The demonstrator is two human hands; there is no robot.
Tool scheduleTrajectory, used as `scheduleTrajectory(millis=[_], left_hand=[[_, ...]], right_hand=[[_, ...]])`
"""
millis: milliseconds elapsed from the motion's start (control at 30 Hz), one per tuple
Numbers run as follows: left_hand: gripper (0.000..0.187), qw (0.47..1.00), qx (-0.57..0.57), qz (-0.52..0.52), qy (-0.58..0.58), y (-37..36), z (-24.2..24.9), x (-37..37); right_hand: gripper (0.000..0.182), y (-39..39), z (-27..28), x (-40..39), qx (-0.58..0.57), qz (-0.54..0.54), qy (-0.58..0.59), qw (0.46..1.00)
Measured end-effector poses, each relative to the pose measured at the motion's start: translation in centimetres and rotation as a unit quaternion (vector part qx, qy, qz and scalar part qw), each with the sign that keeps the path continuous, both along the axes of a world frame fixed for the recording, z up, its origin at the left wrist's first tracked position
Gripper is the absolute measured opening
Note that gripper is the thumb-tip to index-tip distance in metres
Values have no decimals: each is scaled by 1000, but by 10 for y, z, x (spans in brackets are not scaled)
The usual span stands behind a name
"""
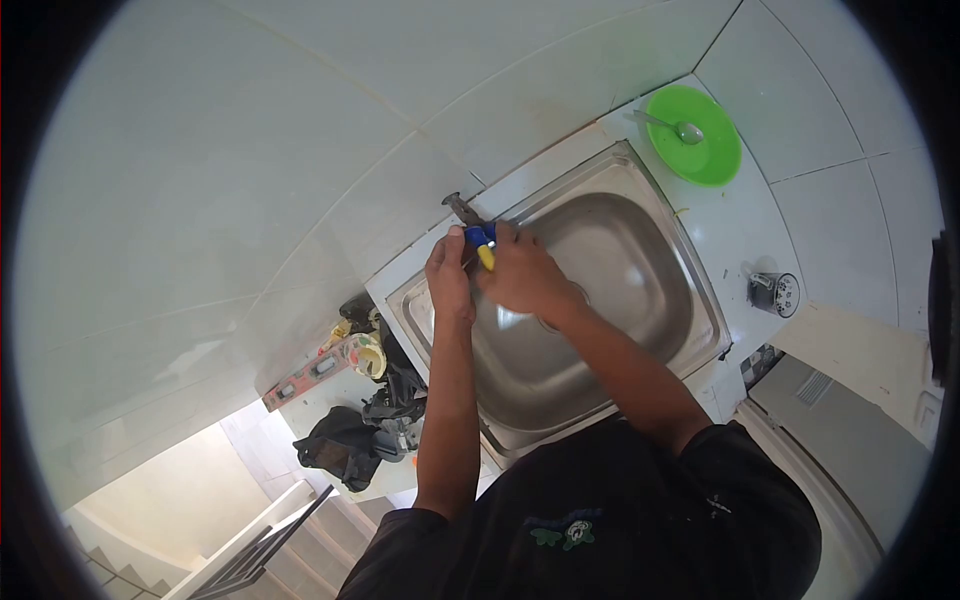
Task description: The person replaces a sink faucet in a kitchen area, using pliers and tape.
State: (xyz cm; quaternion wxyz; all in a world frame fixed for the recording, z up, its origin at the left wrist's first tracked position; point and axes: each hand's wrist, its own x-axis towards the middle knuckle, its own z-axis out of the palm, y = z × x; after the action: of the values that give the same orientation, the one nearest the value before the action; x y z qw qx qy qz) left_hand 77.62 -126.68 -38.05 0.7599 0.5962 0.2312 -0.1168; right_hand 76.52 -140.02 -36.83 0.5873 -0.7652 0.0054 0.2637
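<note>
Both my hands meet at the back rim of a stainless steel sink (640, 300), close to the white tiled wall. My left hand (447, 275) and my right hand (522, 272) are closed together on a pair of pliers (481, 240) with blue and yellow handles. The dark jaws of the pliers (461, 209) point at the wall just above the rim. What the jaws grip is too small to tell.
A green bowl with a spoon (697, 133) sits on the counter beyond the sink. A small round metal part (775, 293) lies on the counter beside the basin. Near it on the other side lie a spirit level (305, 378), a tape measure (367, 354) and dark bags (345, 440).
</note>
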Motion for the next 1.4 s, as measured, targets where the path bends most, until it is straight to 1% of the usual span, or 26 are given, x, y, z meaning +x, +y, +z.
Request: scheduleTrajectory(millis=[33,67,100,167,200,233,267,300,367,600,667,700,733,767,800,833,900,933,1000,1033,1067,1100,1133,1200,1300,1400], left_hand=[[38,1000,3,-2,4,0,2,-3],[38,999,-44,3,13,-1,6,-4],[39,995,-95,7,17,-4,8,-1],[39,998,-67,6,16,-3,2,0],[38,999,-38,10,20,-3,3,-2],[38,999,-38,12,20,-3,3,-2],[36,1000,-15,4,22,-2,3,-4],[35,1000,7,-3,24,-2,5,-6],[34,1000,7,-8,16,-4,9,-6],[39,1000,16,-11,4,-4,10,-4],[37,999,22,23,2,-7,9,-2],[36,998,28,56,0,-8,8,0],[36,998,27,59,-1,-9,9,4],[35,995,38,92,4,-8,9,7],[34,991,49,124,9,-8,8,9],[34,991,49,126,11,-8,7,10],[32,988,43,149,0,-11,5,22],[32,988,41,152,1,-12,1,26],[32,996,58,62,-25,-7,-12,30],[33,995,71,66,-36,-10,-26,32],[39,988,141,62,-31,-14,-33,33],[43,984,141,100,-36,-21,-36,34],[33,979,158,118,-48,-27,-38,38],[30,962,171,204,-61,-41,-47,48],[28,948,179,253,-69,-53,-27,46],[26,930,204,296,-81,-67,-25,47]], right_hand=[[53,13,17,-12,-190,-60,-98,975],[55,20,26,-19,-372,-117,-192,900],[55,17,21,-16,-373,-121,-195,899],[50,8,2,-9,-131,-64,-13,989],[50,1,-2,-7,-131,-63,-13,989],[46,-7,-6,-5,13,-35,70,997],[42,-10,-10,-6,158,-4,152,976],[42,-10,-9,-9,157,-2,154,976],[35,-10,-4,-11,251,-105,204,940],[38,-21,-25,1,383,-37,226,895],[53,-16,-22,-1,306,-93,232,919],[53,-9,-12,-3,305,-91,233,919],[61,3,8,-7,20,-63,79,995],[69,12,30,-8,-266,-29,-85,960],[84,15,57,-8,-281,3,-55,958],[84,19,50,-14,-281,5,-54,958],[65,25,35,-17,-284,-51,-91,953],[65,20,33,-17,-285,-47,-92,953],[39,-4,30,-18,-36,9,33,999],[30,-15,11,-30,-11,-4,14,1000],[24,-21,-7,-43,23,2,-3,1000],[22,-26,3,-51,91,-58,101,989],[21,-33,7,-59,137,-89,95,982],[36,-53,7,-72,156,-103,134,973],[53,-82,17,-96,171,-126,149,966],[56,-97,27,-108,173,-116,152,966]])
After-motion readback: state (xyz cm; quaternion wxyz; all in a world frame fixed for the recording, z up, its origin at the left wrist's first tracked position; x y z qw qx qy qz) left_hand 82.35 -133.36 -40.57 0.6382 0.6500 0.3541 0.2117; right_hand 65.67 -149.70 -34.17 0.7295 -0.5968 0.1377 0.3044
